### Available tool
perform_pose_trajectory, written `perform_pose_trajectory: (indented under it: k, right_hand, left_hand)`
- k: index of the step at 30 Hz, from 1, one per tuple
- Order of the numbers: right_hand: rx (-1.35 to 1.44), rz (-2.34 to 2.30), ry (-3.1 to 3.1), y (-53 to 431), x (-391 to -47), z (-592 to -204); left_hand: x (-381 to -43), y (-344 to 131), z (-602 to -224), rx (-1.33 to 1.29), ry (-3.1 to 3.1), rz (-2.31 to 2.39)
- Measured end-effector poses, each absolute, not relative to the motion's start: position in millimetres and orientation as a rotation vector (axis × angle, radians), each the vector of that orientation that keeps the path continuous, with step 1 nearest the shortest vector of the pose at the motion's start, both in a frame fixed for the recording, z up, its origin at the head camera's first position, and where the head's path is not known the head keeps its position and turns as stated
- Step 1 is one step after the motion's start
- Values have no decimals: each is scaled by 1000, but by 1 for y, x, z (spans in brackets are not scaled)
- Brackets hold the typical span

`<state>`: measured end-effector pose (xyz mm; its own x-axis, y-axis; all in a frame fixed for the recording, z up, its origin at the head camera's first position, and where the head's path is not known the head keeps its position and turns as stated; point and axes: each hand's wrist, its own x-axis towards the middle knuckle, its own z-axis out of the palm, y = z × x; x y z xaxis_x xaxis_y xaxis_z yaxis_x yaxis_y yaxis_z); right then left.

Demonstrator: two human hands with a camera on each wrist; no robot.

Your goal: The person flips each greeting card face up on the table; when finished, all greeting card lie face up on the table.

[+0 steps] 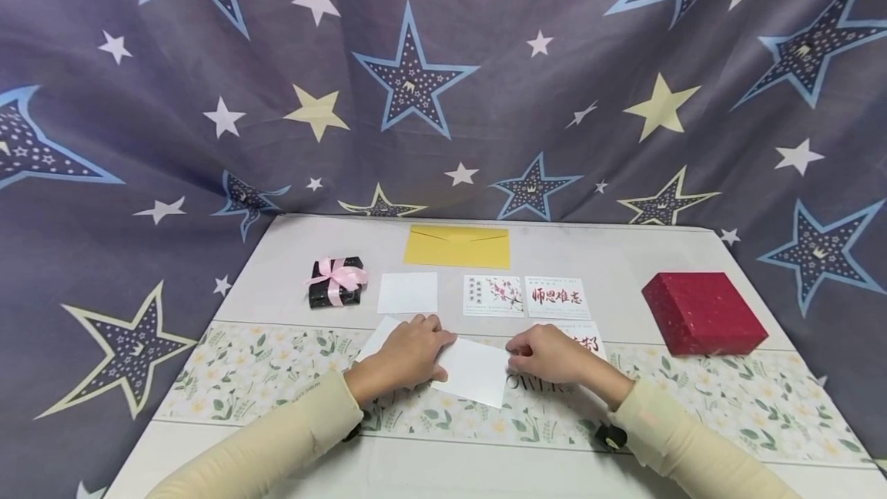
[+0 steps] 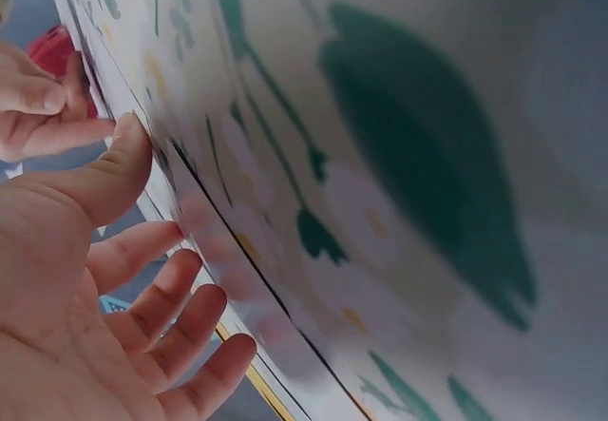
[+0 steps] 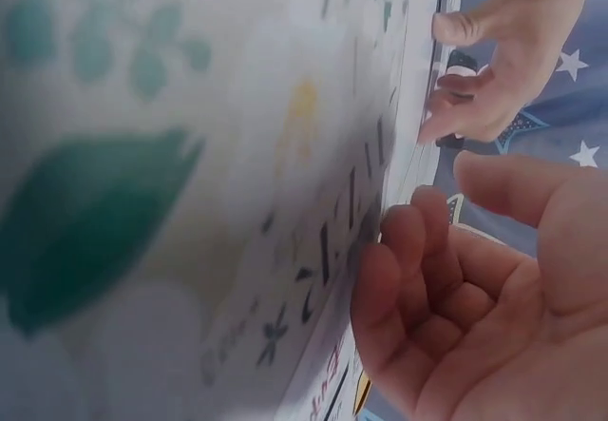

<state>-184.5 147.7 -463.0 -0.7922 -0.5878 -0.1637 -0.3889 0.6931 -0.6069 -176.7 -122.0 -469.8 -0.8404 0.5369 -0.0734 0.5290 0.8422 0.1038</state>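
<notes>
In the head view, a blank white card [image 1: 476, 376] lies aslant on the floral table runner, between the two hands. My left hand [image 1: 410, 349] rests on its left end; another white card [image 1: 376, 337] shows partly from under that hand. The left wrist view has the left fingers [image 2: 204, 321] spread and relaxed near the surface. At the card's right edge is my right hand [image 1: 550, 355], its fingers loosely bent and the thumb held apart in the right wrist view; nothing is seen between them. A printed card [image 1: 589, 336] is partly hidden behind the right hand.
Farther back lie a blank white card [image 1: 408, 293], a blossom-printed card [image 1: 493, 296], a card with red characters [image 1: 557, 297] and a yellow envelope [image 1: 457, 246]. A black box with a pink ribbon [image 1: 336, 282] stands left, a red box [image 1: 707, 314] right. A starry curtain [image 1: 443, 160] hangs behind.
</notes>
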Motion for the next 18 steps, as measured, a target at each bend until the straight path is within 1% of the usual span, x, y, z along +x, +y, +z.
perform_pose_trajectory:
  k: [3,12,18]
  right_hand:
    - [-728,-812,2564,144,-182,-462]
    - [-430,-844,2641,134,-181,-464]
    - [-344,-843,2641,130,-183,-469]
  left_hand:
    - [-177,-123,-469,851,2923,133]
    - [-177,-122,-470,847,2924,150]
    - [-176,-123,-470,848,2926,158]
